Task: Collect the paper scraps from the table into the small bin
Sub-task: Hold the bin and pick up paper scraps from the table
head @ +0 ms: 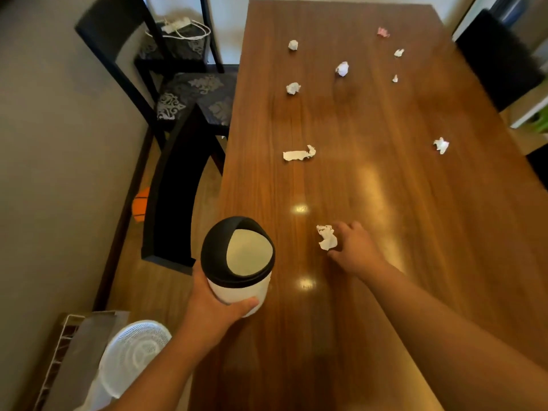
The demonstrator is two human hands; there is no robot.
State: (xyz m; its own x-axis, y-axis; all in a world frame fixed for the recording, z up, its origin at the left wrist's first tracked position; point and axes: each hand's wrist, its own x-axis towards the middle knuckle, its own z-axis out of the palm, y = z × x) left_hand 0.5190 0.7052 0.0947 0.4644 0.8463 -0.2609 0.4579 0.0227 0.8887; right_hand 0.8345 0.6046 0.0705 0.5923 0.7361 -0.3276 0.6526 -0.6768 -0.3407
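The left hand [207,310] grips the small bin [238,262] around its white body, fingers wrapped, holding it at the table's left edge. The bin carries a black domed lid with a pale swing flap facing up. The right hand [357,250] rests on the wooden table [385,232], thumb and fingers closing around a crumpled white scrap [327,237]; whether the scrap is actually pinched or only touched cannot be confirmed, as the fingertips are partly hidden. Other scraps lie scattered further up the table: a flat torn strip [298,154] near mid-left, a crumpled piece [441,145] at the right, several white wads [342,68] towards the far end, and one pink wad [383,32] farthest away. Dark chairs [184,93] stand left of the table.
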